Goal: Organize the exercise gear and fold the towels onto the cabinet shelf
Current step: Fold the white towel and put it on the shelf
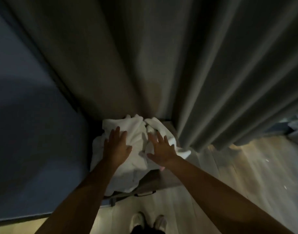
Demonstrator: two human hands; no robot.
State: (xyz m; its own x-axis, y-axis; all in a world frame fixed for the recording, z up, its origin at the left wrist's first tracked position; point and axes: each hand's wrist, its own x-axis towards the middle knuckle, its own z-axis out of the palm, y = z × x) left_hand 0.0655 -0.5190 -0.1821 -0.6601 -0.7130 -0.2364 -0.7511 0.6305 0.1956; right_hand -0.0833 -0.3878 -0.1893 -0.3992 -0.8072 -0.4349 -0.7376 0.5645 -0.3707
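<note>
Both hands are wide open with fingers spread, holding nothing. My left hand [117, 147] is palm-down on the bigger left lump of the white towels [136, 125], and my right hand [161, 149] is on the smaller right lump. I can't tell pressing from hovering. The heap lies crumpled on the cabinet top [156, 179], dead ahead, long axis running away from me toward the curtain [161, 65]. Neither hand is nearer. I judge the folding not started; next I need to find an edge. No bin in view, shelf interior hidden. Dark strap [144, 193] at the front edge, unidentified.
</note>
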